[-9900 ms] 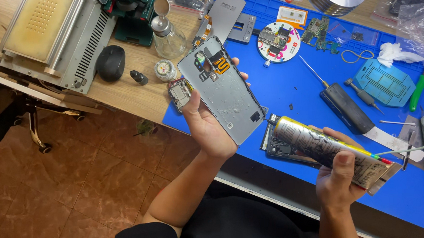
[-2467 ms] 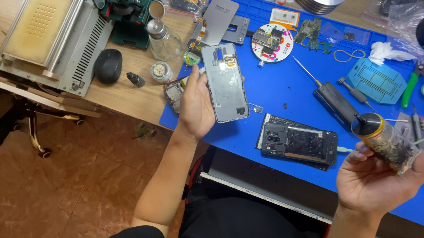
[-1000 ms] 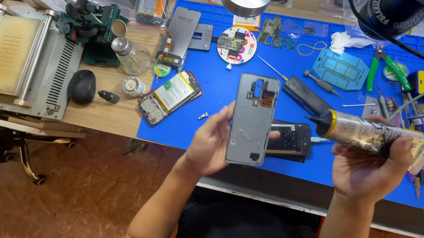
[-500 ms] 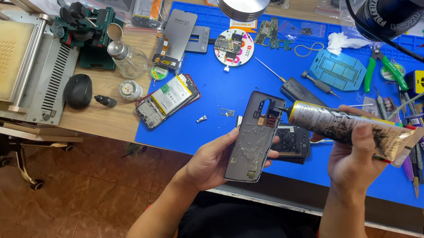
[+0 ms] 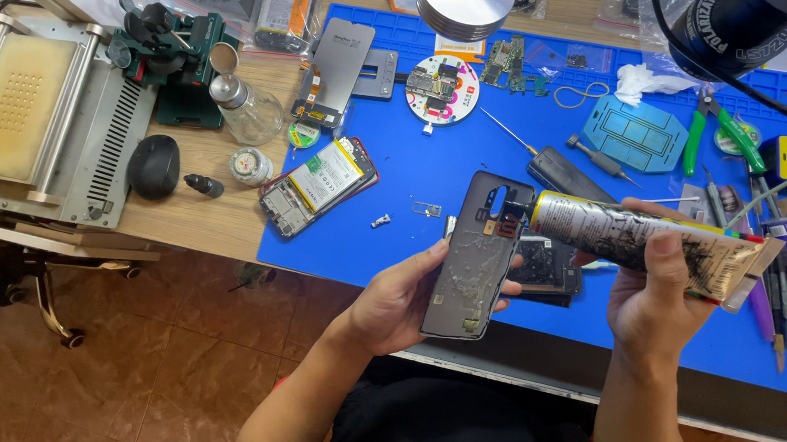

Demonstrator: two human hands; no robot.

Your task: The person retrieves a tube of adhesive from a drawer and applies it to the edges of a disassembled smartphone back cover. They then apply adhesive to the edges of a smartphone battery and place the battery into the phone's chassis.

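Dark phone back cover (image 5: 476, 259) is held inner side up over the near edge of the blue mat (image 5: 416, 158). Left hand (image 5: 402, 295) grips it from below, fingers wrapped around its edges. Right hand (image 5: 656, 299) is closed around a glue tube (image 5: 641, 243), its nozzle touching the cover's top edge. An opened phone (image 5: 317, 186) lies well apart to the left.

A dark phone back cover (image 5: 475, 259) stands tilted, inner face up, smeared with glue residue, just below frame centre. A crumpled yellowish glue tube (image 5: 641, 240) lies sideways right of centre, nozzle touching the cover's top edge.
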